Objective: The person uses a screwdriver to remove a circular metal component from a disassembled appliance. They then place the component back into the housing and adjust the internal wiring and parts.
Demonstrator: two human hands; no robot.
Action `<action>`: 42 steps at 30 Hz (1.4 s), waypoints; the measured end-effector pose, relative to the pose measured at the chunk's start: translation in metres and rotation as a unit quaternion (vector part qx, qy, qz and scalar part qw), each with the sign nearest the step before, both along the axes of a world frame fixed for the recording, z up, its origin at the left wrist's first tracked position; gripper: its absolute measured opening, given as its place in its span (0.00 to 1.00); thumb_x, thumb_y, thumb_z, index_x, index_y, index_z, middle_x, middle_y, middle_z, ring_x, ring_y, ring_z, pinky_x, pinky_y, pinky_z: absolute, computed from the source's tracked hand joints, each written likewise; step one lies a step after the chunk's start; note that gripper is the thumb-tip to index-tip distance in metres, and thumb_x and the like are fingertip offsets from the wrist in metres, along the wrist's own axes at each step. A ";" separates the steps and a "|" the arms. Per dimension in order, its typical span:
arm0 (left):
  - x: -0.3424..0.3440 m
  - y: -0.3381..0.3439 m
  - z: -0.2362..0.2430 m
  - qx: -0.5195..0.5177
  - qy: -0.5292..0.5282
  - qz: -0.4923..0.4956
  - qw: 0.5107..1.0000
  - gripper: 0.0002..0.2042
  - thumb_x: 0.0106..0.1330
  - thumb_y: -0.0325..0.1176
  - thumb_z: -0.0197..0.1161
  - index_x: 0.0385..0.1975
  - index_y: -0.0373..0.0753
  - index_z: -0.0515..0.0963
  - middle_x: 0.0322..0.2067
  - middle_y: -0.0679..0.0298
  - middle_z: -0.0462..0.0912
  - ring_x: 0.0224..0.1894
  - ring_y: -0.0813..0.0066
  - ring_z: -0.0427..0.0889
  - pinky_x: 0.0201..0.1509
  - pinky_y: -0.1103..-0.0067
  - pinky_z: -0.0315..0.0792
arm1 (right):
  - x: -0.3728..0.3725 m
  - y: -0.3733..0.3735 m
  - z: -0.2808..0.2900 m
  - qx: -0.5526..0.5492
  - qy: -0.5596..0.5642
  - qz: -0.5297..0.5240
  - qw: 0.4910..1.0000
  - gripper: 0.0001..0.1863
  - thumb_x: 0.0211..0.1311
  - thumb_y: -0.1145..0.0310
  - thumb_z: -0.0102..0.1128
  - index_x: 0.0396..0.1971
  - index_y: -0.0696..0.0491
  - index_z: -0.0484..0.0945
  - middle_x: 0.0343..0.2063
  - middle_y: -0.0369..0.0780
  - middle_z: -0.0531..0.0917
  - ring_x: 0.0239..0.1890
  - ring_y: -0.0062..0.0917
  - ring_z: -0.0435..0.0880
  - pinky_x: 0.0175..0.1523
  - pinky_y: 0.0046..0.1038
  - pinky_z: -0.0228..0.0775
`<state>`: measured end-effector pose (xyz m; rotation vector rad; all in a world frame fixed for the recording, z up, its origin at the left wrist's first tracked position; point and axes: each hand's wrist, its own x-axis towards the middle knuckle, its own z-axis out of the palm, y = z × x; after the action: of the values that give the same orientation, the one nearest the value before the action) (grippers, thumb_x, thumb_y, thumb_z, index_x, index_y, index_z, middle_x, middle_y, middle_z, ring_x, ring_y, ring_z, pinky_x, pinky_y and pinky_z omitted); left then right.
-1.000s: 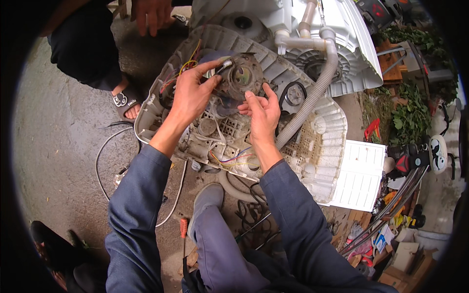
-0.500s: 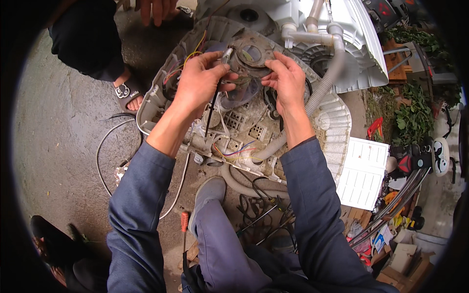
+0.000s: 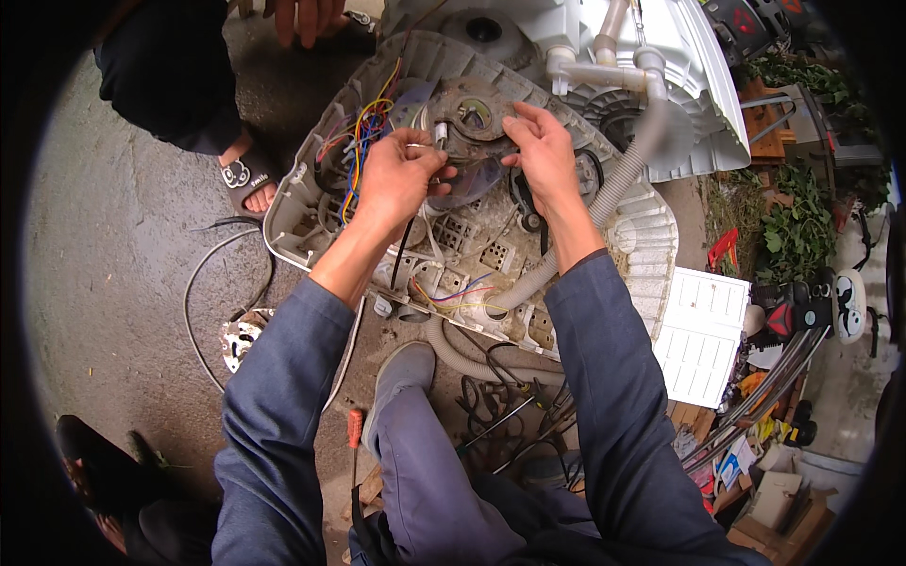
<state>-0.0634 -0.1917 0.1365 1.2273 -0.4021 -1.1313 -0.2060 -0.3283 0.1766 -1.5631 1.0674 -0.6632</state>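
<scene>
Grey concrete floor [image 3: 123,292] under ribbed off-white plastic housing [image 3: 644,241]. Right hand [image 3: 545,156] pinches grimy round metal part [image 3: 460,111] at rim; left hand [image 3: 394,179] curled beside it, grasp unclear.

Person's hands [image 3: 394,181]: two; round part [image 3: 455,106]: one; screwdriver [image 3: 355,428]: one; ribbed hoses [image 3: 623,186]: perhaps two.
</scene>
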 end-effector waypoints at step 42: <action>-0.006 0.002 -0.007 0.134 -0.486 -0.006 0.864 0.33 0.66 0.46 0.68 0.68 0.34 0.74 0.49 0.43 0.87 0.50 0.43 0.87 0.54 0.57 0.79 | -0.003 -0.028 -0.029 -0.012 0.127 0.077 0.989 0.42 0.56 0.62 0.81 0.70 0.59 0.74 0.59 0.58 0.81 0.58 0.39 0.84 0.62 0.36 0.76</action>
<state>-0.0698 -0.1894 0.1298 2.0108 -1.0279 -0.4933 -0.2086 -0.3558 0.1474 -1.7660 1.1130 -0.3791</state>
